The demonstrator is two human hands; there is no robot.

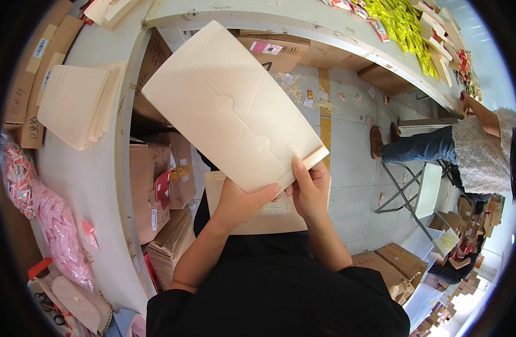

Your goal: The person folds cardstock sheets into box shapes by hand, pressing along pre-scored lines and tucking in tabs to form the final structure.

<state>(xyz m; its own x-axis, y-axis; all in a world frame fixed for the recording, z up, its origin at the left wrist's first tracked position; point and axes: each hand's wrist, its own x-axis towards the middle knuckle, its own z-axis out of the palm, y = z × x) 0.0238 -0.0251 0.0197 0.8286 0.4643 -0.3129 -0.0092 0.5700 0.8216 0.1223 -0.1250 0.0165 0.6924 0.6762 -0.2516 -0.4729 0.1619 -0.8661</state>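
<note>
A flat cream cardboard box blank (pixel 224 101) with crease lines and curved die-cut marks is held up at a slant in front of me. My left hand (pixel 247 204) grips its lower edge, thumb on top. At the lower right corner my right hand (pixel 310 185) pinches the same blank, where a narrow flap (pixel 315 156) stands bent up. Beneath both hands, more cream cardboard (pixel 258 223) lies across my lap, partly covered by my forearms. On the table to the left, several similar blanks (pixel 74 101) are stacked in a loose fan.
The white table (pixel 102 177) borders my left side and continues across the front. It bears pink plastic packets (pixel 57 223), a handbag (pixel 79 301) and yellow-green packets (pixel 393 29). Cartons (pixel 150 185) stand underneath. At right are a person (pixel 473 143), a folding chair (pixel 426 189) and boxes (pixel 384 265).
</note>
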